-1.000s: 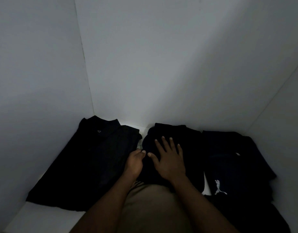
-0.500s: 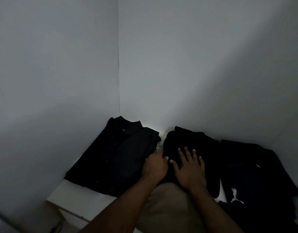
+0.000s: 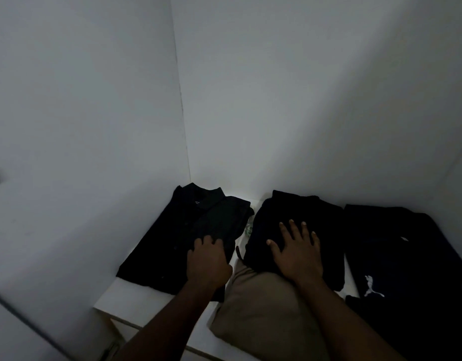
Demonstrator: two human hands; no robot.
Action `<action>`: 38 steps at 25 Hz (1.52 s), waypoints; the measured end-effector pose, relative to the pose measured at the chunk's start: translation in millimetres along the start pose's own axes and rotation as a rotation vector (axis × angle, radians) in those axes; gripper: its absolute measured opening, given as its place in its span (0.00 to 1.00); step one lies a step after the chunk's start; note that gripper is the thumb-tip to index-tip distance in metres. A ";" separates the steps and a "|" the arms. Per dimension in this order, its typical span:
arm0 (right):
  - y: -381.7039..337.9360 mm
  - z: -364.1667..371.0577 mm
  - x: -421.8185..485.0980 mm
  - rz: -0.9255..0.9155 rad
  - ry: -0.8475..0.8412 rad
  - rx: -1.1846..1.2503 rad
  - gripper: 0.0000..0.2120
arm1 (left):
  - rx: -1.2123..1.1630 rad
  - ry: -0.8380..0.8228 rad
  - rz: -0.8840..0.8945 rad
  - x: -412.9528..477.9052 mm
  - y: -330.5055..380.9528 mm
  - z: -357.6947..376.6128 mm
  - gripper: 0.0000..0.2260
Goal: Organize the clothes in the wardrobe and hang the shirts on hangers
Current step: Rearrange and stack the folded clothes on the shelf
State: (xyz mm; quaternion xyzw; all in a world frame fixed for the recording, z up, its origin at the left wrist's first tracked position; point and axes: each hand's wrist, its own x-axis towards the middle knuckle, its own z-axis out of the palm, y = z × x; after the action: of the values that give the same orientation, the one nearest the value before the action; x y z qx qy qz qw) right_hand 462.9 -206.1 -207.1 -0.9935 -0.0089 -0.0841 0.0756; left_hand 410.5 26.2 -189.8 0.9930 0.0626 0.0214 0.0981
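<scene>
Nothing is on a hanger yet, and no hanger shows from here. Four folded garments lie side by side on the white wardrobe shelf point(image 3: 130, 295): a black collared shirt point(image 3: 183, 230) at the left wall, a black folded garment point(image 3: 302, 209) in the middle with a khaki garment point(image 3: 261, 308) in front of it, and a dark garment with a white cat logo point(image 3: 396, 243) at the right. By my guess the sorting is at an early stage.

The right hand point(image 3: 297, 254) lies flat on the middle pile, fingers spread, holding nothing. The left hand point(image 3: 209, 264) rests on the collared shirt's near edge with fingers curled down; whether its grip has any cloth I cannot tell.

The plain white wardrobe walls point(image 3: 94, 126) are dim.
</scene>
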 end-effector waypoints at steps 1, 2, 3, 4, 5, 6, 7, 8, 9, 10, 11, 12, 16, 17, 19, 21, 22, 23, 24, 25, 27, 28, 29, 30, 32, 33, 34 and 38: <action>0.2 0.1 -0.5 -0.002 -0.001 0.004 0.36 | -0.057 0.024 0.014 -1.4 -1.8 -1.2 0.10; 0.2 0.3 -0.4 -0.003 -0.001 0.006 0.36 | -0.139 0.037 0.016 -0.2 -6.7 -2.8 0.05; 0.8 0.9 0.2 -0.002 -0.004 0.010 0.36 | -0.222 0.044 0.002 1.0 -12.8 -3.4 0.06; 1.3 1.0 0.4 0.000 -0.008 0.014 0.36 | -0.291 0.057 -0.012 3.7 -19.9 -4.2 0.08; 1.7 0.9 0.8 0.001 -0.011 0.012 0.36 | -0.363 0.077 -0.032 5.0 -26.4 -7.4 0.06; 1.9 1.7 1.0 0.002 -0.011 0.008 0.36 | -0.401 0.102 -0.024 5.6 -32.8 -9.1 0.03; 1.9 1.9 1.3 0.001 -0.008 0.006 0.36 | -0.407 0.134 0.002 4.1 -35.8 -11.1 0.04; 1.9 2.5 1.3 -0.002 -0.005 0.010 0.36 | -0.398 0.163 0.044 1.5 -37.1 -11.4 0.09; 1.9 3.2 1.8 -0.004 0.000 0.016 0.36 | -0.394 0.192 0.082 -1.5 -36.6 -11.2 0.13; 2.2 3.3 2.5 -0.010 0.009 0.019 0.36 | -0.393 0.218 0.113 -3.0 -36.5 -10.9 0.16; 2.7 3.7 2.7 -0.017 0.014 0.021 0.37 | -0.386 0.232 0.138 -4.4 -37.4 -9.3 0.18; 3.5 3.8 2.2 -0.019 0.010 0.020 0.37 | -0.354 0.225 0.162 -3.7 -39.5 -6.4 0.17; -12.9 -5.1 3.4 0.071 -0.073 0.057 0.35 | -0.257 0.182 0.248 6.9 -52.6 2.0 0.10; -26.1 -9.4 3.0 0.073 -0.069 0.116 0.34 | -0.277 0.162 0.208 10.7 -52.6 0.4 0.13; -55.2 -10.0 -3.2 -0.089 0.018 0.313 0.32 | -0.255 0.073 0.105 14.7 -49.7 -9.3 0.22; -81.4 1.4 -11.9 -0.318 -0.075 0.513 0.30 | -0.279 0.060 0.070 15.6 -50.7 -24.2 0.27; -90.0 8.1 -16.9 -0.373 -0.191 0.548 0.31 | -0.340 0.099 0.027 15.4 -53.3 -33.3 0.27; -95.3 16.2 -20.7 -0.398 -0.274 0.528 0.33 | -0.420 0.153 -0.029 14.6 -57.0 -42.3 0.26; -97.6 24.3 -22.8 -0.399 -0.295 0.466 0.34 | -0.508 0.208 -0.096 13.1 -63.3 -50.3 0.26; -99.4 31.1 -23.3 -0.395 -0.269 0.407 0.34 | -0.602 0.248 -0.162 10.5 -70.6 -58.2 0.26; -101.0 36.2 -22.9 -0.375 -0.206 0.363 0.32 | -0.775 0.288 -0.265 5.7 -83.8 -72.4 0.27; -101.5 36.3 -23.2 -0.363 -0.193 0.361 0.31 | -0.830 0.300 -0.294 3.9 -90.5 -76.1 0.27; -101.8 36.5 -24.1 -0.352 -0.182 0.359 0.30 | -0.878 0.303 -0.314 2.3 -95.3 -79.5 0.28; -102.8 36.9 -25.1 -0.348 -0.181 0.349 0.30 | -0.920 0.309 -0.335 1.9 -100.1 -81.3 0.28; -104.2 36.1 -27.7 -0.352 -0.183 0.325 0.30 | -0.976 0.313 -0.371 1.1 -103.6 -84.0 0.29; -104.4 35.4 -28.2 -0.356 -0.179 0.321 0.30 | -0.985 0.319 -0.377 0.2 -102.9 -84.7 0.29; -104.0 34.9 -28.5 -0.359 -0.178 0.321 0.30 | -0.986 0.332 -0.383 0.6 -103.2 -83.9 0.29; -102.0 31.7 -28.7 -0.363 -0.177 0.312 0.30 | -1.012 0.405 -0.398 3.9 -104.0 -82.2 0.28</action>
State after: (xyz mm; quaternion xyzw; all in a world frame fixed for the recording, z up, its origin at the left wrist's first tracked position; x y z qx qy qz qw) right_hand 436.8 -100.6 -227.7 -0.9555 -0.2064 -0.0065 0.2105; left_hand 397.3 143.7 -129.6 0.7676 0.2476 0.2195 0.5489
